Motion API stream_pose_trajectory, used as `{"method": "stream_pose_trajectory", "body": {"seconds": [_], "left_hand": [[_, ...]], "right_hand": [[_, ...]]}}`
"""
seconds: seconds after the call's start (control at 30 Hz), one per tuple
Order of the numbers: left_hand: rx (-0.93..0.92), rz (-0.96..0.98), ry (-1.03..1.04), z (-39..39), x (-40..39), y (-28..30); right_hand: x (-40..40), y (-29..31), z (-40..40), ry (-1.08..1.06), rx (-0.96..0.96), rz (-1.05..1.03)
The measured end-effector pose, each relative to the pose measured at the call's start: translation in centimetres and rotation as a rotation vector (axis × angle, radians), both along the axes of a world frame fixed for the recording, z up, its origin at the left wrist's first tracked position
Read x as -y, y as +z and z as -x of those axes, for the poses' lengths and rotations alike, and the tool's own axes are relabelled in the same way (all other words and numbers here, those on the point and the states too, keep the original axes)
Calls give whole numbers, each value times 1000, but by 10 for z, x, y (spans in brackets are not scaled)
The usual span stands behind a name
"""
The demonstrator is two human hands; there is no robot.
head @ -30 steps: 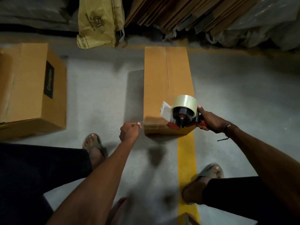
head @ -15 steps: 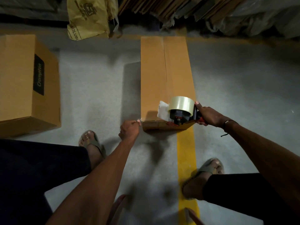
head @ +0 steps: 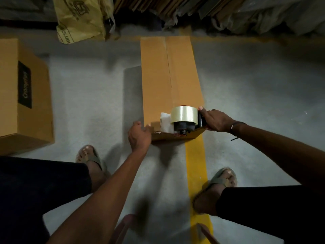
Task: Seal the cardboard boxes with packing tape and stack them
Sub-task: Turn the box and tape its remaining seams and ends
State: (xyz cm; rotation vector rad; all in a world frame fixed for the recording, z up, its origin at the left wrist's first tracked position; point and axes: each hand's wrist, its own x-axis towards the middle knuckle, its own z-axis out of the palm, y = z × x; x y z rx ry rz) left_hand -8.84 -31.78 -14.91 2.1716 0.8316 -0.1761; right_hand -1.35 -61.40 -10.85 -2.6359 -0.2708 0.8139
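Landmark: the long box [head: 168, 81], lying on the floor [head: 246, 103] lengthwise away from the person, its centre seam running near to far and not taped along most of its length.

Nearest, at the box's near left corner: left hand [head: 139, 136], grip loosely spread, fingers against the corner and near face. Likely bracing the box so it doesn't slide once the tape is pulled. Whether a tape end is pinned under the fingers I cannot tell.

On the box's near end, over the seam: tape dispenser [head: 182, 120] with a clear roll, set low at the edge, probably to start the strip over the lip. Right hand [head: 217, 120], just right of the box's near right corner, has its grip wrapped round the dispenser handle.

Under the box's right side, a yellow floor line [head: 197, 173] runs toward the person.

Well left of the box: a second box [head: 26, 95] with a black label, closed.

Beyond the box's far end: a yellow bag [head: 80, 18] and flat cardboard sheets [head: 158, 6].
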Motion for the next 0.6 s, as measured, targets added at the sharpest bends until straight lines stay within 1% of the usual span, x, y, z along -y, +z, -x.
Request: {"method": "stream_pose_trajectory", "body": {"seconds": [0.07, 0.13, 0.27, 0.43, 0.5, 0.6], "left_hand": [[-51, -17, -57, -7, 20, 5], [-88, -48, -30, -9, 32, 6], [-25, -62, 42, -3, 30, -2], [19, -42, 66, -4, 25, -15], [36, -50, 74, -4, 25, -17], [53, -58, 71, -3, 25, -19]], "right_hand": [[-3, 2, -2, 11, 47, 2], [-5, 4, -3, 33, 86, 17], [-5, 4, -4, 39, 121, 49], [5, -1, -8, 85, 138, -28], [21, -7, -12, 90, 145, -39], [60, -10, -22, 97, 124, 2]]}}
